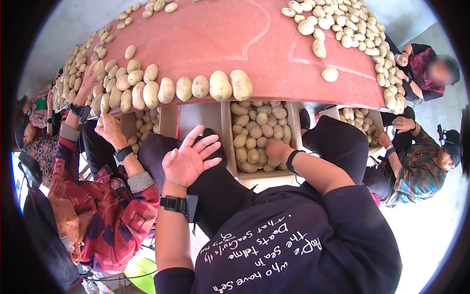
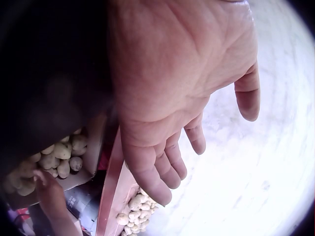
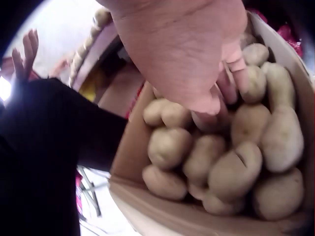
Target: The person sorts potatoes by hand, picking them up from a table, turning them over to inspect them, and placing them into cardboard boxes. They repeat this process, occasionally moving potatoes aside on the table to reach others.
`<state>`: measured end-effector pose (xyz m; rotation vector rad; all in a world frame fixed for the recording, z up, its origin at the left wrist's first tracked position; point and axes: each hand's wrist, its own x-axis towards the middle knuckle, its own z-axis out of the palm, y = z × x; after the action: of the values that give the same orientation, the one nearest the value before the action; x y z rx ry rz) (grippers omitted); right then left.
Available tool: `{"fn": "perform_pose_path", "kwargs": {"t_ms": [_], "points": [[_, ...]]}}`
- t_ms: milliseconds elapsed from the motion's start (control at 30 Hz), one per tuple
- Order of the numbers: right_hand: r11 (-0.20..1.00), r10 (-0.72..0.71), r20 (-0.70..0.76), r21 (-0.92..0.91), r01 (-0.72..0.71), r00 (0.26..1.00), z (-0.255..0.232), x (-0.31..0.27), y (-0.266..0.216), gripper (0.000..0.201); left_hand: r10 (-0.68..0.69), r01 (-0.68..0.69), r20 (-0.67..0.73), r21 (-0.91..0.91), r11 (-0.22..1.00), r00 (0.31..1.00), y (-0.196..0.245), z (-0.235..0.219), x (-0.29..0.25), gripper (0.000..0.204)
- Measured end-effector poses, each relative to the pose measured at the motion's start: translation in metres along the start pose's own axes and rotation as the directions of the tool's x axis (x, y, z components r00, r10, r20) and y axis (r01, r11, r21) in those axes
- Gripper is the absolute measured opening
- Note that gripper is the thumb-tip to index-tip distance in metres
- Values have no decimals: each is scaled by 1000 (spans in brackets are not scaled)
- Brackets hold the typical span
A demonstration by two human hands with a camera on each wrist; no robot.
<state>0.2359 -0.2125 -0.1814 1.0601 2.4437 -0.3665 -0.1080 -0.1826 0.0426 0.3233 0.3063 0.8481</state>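
Note:
My left hand [image 1: 188, 159] is raised over my lap, palm up with the fingers spread and relaxed. In the left wrist view the same bare palm [image 2: 172, 83] holds nothing. My right hand [image 1: 279, 149] reaches down into an open cardboard box [image 1: 227, 139] full of potatoes [image 1: 253, 131]. In the right wrist view the thumb and fingers of that hand [image 3: 187, 54] point down among the potatoes [image 3: 236, 169], with the thumb tip right at one potato [image 3: 209, 122]. Other fingertips are partly hidden, and I cannot tell whether they grip it.
Beyond the box stands a red table [image 1: 205, 41], with a row of potatoes [image 1: 183, 88] along its near edge and a heap [image 1: 347, 29] at the far right. A person in a patterned shirt [image 1: 105, 210] works close on my left. Others sit at the right beside another potato box [image 1: 378, 120].

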Motion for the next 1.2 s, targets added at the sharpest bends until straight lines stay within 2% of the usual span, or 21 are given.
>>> {"fn": "perform_pose_path", "kwargs": {"t_ms": [200, 267, 300, 467, 500, 600, 633, 700, 733, 800, 900, 1000, 1100, 1200], "points": [[971, 11, 194, -238, 36, 981, -12, -3, -13, 27, -3, 3, 2, -11, 1000, 1000, -1, 1, 0, 90], [905, 0, 241, -413, 102, 970, -36, -15, -21, 28, 8, -8, 14, -18, 1000, 1000, -1, 2, 1, 90], [909, 20, 219, -409, 73, 975, -33, -16, -22, 29, 4, -4, 13, -20, 1000, 1000, 0, 3, 1, 90], [952, 71, 57, -302, -51, 996, -13, -15, -24, 29, 7, -7, 14, -20, 1000, 1000, 0, 4, -1, 89], [946, 46, -7, -322, -45, 999, -16, -16, -24, 29, 7, -7, 16, -21, 1000, 1000, 0, 3, -1, 89], [947, 93, -25, -305, -97, 995, -29, -21, -29, 25, 11, -10, 20, -23, 1000, 1000, -1, 3, -2, 88], [961, 130, -98, -231, -150, 987, -24, -20, -30, 24, 12, -11, 21, -22, 1000, 1000, -1, 3, -2, 88], [969, 214, -233, -68, -235, 949, -10, -14, -31, 21, 13, -13, 16, -16, 1000, 1000, -1, 3, -2, 88], [936, 341, -251, -4, -353, 906, -6, -13, -31, 19, 12, -12, 10, -13, 1000, 1000, -2, 3, -3, 89], [815, 577, -259, 125, -566, 774, 0, -9, -29, 15, 12, -12, 9, -12, 1000, 1000, -2, 1, -3, 89], [758, 652, -161, 151, -635, 741, 4, -8, -20, 11, 8, -8, 17, -7, 1000, 1000, -3, 0, -3, 89], [787, 617, -129, 110, -608, 776, 2, -10, -15, 13, 10, -10, 12, 7, 1000, 1000, -3, 1, -2, 88], [778, 606, 8, 201, -595, 796, -2, -4, -7, 14, 9, -9, 6, 11, 1000, 1000, -2, 3, -1, 88], [705, 565, 223, 370, -605, 795, -68, -21, 8, 18, 8, -8, 0, 12, 1000, 1000, -2, 3, -2, 88]]}}
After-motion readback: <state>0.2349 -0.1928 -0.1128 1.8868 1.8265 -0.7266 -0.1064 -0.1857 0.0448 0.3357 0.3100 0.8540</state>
